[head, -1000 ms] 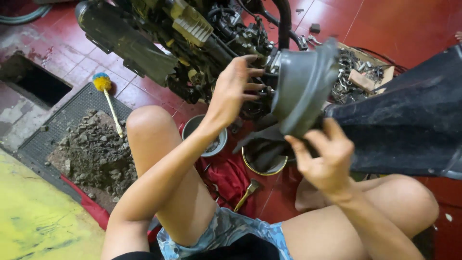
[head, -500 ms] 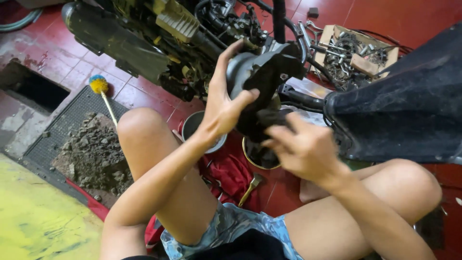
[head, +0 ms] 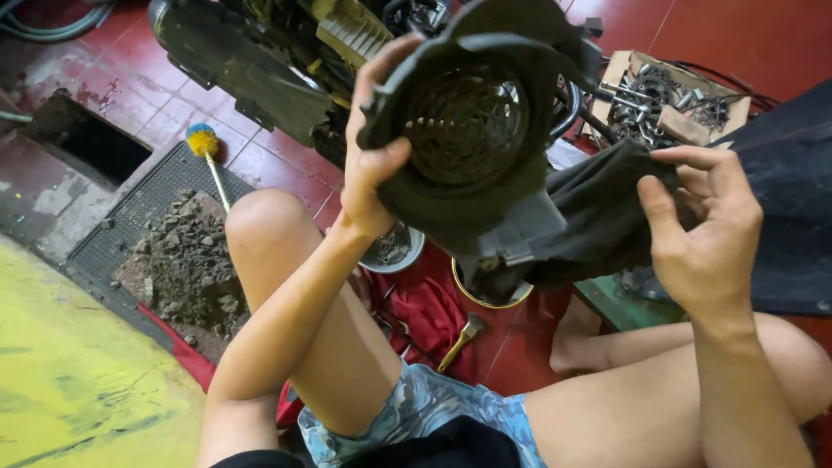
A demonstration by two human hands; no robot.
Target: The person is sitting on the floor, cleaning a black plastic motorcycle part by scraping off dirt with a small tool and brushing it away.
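My left hand [head: 374, 154] grips the left rim of a round black plastic fan cover [head: 472, 130], lifted up with its grilled inside facing me. The cover's dark lower shroud [head: 598, 221] runs off to the right, and my right hand [head: 704, 227] pinches its end between thumb and fingers. Behind the cover lies a scooter engine and frame [head: 260, 61] on the red tiled floor. My bare knees sit below both hands.
A cardboard box of bolts and metal parts [head: 663, 91] stands at the upper right. Two small bowls [head: 394, 250] and a red rag [head: 429, 308] lie by my legs, with a brass-coloured tool [head: 458, 340]. A mat with rubble [head: 182, 260] and a blue-yellow brush [head: 208, 156] sit left.
The cover has come away from the engine and been turned so its grilled inside faces me. My right hand shifted right along the shroud; the view moved closer.
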